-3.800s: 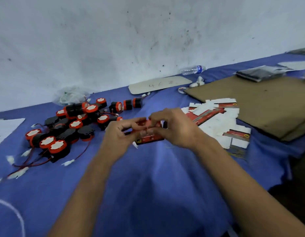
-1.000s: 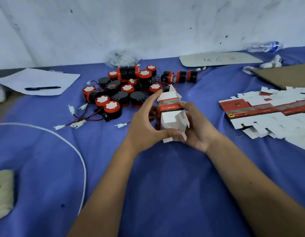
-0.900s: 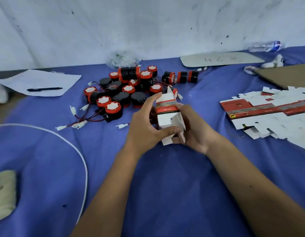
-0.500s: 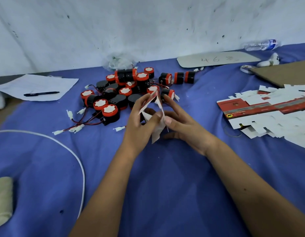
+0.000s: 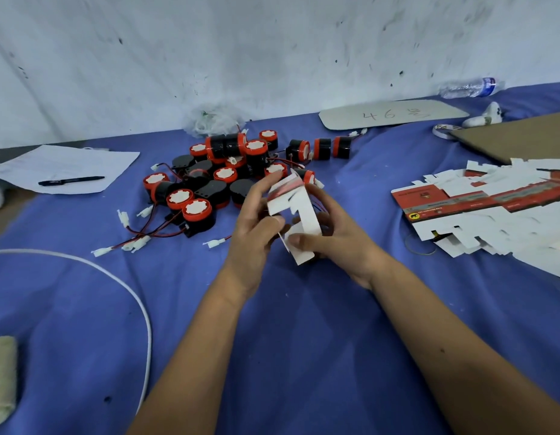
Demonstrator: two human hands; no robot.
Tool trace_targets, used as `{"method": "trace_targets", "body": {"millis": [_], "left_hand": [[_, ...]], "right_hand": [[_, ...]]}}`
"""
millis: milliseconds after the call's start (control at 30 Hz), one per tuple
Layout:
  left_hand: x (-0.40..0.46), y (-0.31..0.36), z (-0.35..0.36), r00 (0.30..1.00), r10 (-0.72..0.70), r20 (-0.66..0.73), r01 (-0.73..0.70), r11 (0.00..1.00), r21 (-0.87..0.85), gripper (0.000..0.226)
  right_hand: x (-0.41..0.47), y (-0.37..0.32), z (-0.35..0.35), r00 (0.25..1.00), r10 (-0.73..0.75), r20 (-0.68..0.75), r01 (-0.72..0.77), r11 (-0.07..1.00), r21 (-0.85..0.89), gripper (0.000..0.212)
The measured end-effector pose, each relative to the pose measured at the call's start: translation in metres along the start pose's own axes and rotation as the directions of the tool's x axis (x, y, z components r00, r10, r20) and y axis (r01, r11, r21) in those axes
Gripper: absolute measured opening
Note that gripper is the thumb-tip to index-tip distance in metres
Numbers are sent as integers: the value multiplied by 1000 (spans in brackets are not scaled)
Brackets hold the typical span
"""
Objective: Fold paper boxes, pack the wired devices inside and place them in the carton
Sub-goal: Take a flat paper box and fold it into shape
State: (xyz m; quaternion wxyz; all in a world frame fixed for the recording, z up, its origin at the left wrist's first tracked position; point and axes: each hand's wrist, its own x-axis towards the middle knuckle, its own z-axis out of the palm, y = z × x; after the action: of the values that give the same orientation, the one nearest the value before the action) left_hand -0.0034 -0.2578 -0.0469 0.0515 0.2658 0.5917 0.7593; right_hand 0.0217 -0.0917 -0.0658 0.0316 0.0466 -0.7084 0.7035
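A half-folded white and red paper box [image 5: 299, 219] is held above the blue cloth at the centre. My left hand [image 5: 256, 227] holds its left side, thumb on a flap. My right hand [image 5: 332, 233] cups it from the right and pinches its lower flap. Just behind the box lies a pile of black and red wired devices [image 5: 222, 180] with red-black leads and white plugs. A stack of flat unfolded paper boxes [image 5: 492, 208] lies at the right.
A paper sheet with a black pen [image 5: 70, 181] lies at the far left. A white cable [image 5: 121, 284] curves across the cloth. Brown cardboard [image 5: 517, 139] lies at the far right, a grey board [image 5: 391, 114] and a plastic bottle [image 5: 470, 87] by the wall.
The box has gone from flattened to partly opened between my hands, with its white flaps now facing me. Both hands stayed at the centre near the devices.
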Motion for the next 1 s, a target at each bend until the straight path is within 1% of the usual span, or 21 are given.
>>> {"method": "trace_targets", "body": {"millis": [67, 100, 133, 167, 233, 267, 367, 433, 467, 533, 600, 667, 733, 800, 833, 900, 933, 1000], "left_hand": [[1, -1, -2, 995, -40, 90, 34, 997, 68, 67], [0, -1, -2, 993, -58, 98, 48, 993, 104, 71], [0, -2, -2, 995, -62, 78, 50, 989, 141, 74], [-1, -3, -2, 999, -39, 25, 34, 983, 182, 71], [-1, -5, -1, 996, 35, -80, -14, 970, 244, 54], [0, -6, -1, 992, 62, -109, -32, 966, 257, 48], [2, -7, -1, 982, 106, -156, -53, 948, 313, 37], [3, -6, -3, 977, 118, -177, -52, 938, 341, 37], [4, -5, -3, 977, 117, -177, -50, 938, 343, 37], [3, -3, -4, 985, 96, -142, -45, 945, 325, 40], [1, 0, -3, 993, 68, -95, -37, 955, 293, 49], [0, 2, -3, 994, 46, -101, -16, 959, 284, 48], [0, 4, -4, 989, 20, -143, 21, 960, 280, 42], [-1, 4, -3, 990, -4, -140, 42, 961, 273, 44], [-2, 5, -2, 994, -13, -109, 42, 963, 267, 52], [-2, 4, 0, 997, -44, -67, 57, 979, 197, 76], [-2, 3, -1, 996, -63, -68, 73, 985, 156, 76], [0, 1, -4, 992, -67, -106, 82, 987, 142, 54]], "right_hand": [[0, 2, -2, 1000, -13, 16, 14, 998, -56, 92], [0, 4, -3, 1000, -18, 13, 19, 996, -86, 93], [0, 5, -3, 1000, -25, 12, 26, 994, -111, 93], [0, 5, -2, 999, -32, 20, 34, 991, -130, 92], [-1, 4, 2, 998, -49, 47, 56, 984, -169, 91], [0, 3, 3, 997, -61, 54, 70, 979, -193, 91], [0, 3, 3, 995, -80, 57, 92, 960, -265, 96], [-2, 3, 4, 996, -60, 66, 73, 975, -209, 96], [-2, 1, 6, 996, -59, 60, 68, 986, -150, 91], [-2, -3, 10, 998, -66, -17, 65, 996, -67, 72], [-1, -3, 10, 993, -76, -94, 71, 996, -58, 57], [-1, -1, 9, 992, -82, -94, 75, 994, -78, 49], [-1, 1, 10, 993, -86, -82, 78, 992, -100, 45], [-2, 2, 12, 991, -97, -87, 88, 990, -108, 45], [-2, 2, 13, 990, -100, -96, 90, 990, -105, 45], [-1, 2, 12, 986, -103, -130, 92, 992, -89, 45], [-1, 2, 10, 983, -106, -149, 94, 992, -86, 45], [-2, 2, 8, 980, -107, -169, 91, 991, -102, 45]]}}
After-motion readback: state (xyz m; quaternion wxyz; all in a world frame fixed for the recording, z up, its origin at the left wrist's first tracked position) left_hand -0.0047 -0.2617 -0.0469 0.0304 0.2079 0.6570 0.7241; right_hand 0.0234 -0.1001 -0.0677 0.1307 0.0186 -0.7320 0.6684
